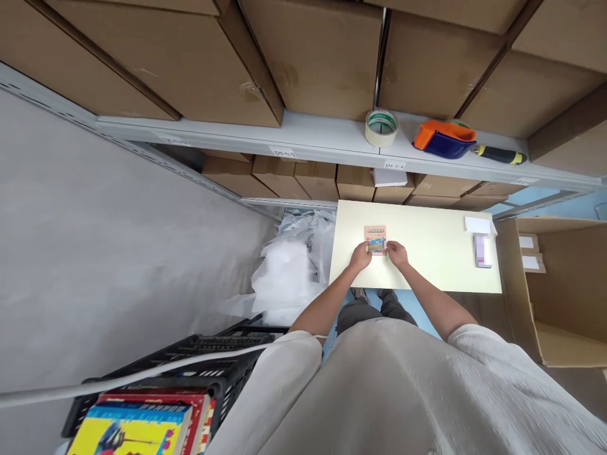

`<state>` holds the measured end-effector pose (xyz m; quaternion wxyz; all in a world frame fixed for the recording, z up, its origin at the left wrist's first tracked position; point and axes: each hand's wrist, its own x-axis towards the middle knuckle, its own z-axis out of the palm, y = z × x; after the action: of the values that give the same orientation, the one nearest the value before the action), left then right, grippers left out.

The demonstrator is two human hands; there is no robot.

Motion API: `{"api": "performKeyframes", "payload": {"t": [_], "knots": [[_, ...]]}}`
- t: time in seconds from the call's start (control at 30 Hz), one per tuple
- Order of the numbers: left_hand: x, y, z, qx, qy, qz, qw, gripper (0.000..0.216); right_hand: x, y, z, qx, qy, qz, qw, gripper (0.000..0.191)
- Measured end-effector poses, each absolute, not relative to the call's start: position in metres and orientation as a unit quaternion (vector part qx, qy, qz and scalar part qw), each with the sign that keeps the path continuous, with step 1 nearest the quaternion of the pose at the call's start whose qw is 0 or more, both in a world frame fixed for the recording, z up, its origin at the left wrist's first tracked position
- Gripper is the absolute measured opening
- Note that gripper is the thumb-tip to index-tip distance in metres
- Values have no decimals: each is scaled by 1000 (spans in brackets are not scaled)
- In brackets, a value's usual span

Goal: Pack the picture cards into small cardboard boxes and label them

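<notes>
A small pink book [375, 231] with a blue and yellow picture on its cover lies on, or just above, the pale yellow tabletop [427, 246]. My left hand [361, 257] grips its lower left edge, the thumb lying over the cover. At the lower right edge, my right hand [397, 253] has its fingers closed against the book. My fingertips are small in view, and those beneath the book are hidden.
White plastic wrapping [284, 272] is heaped left of the table. An open carton [564, 291] stands at right. The shelf above carries a tape roll [380, 129], an orange-blue tape dispenser [444, 139] and a yellow-black handled tool [500, 154]. Behind me, a black crate [232, 373] holds books.
</notes>
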<state>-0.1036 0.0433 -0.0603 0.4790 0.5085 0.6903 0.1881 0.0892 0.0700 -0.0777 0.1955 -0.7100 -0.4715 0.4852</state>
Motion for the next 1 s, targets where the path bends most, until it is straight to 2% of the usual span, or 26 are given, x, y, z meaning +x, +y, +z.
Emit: {"api": "performKeyframes", "payload": {"t": [0.17, 0.37, 0.57, 0.73, 1.0], "knots": [[-103, 40, -59, 515, 690, 163, 482, 61, 80, 68, -80, -717, -407, 517, 229, 52], [-104, 35, -59, 491, 677, 194, 512, 65, 74, 68, -82, -740, -355, 527, 221, 45], [-83, 51, -55, 452, 616, 265, 588, 45, 77, 69, -59, -749, -407, 451, 266, 33], [-97, 58, -43, 435, 668, 291, 529, 42, 69, 64, -44, -668, -425, 553, 260, 43], [-151, 40, -53, 416, 747, 211, 473, 54, 59, 51, -62, -697, -432, 539, 194, 34]]}}
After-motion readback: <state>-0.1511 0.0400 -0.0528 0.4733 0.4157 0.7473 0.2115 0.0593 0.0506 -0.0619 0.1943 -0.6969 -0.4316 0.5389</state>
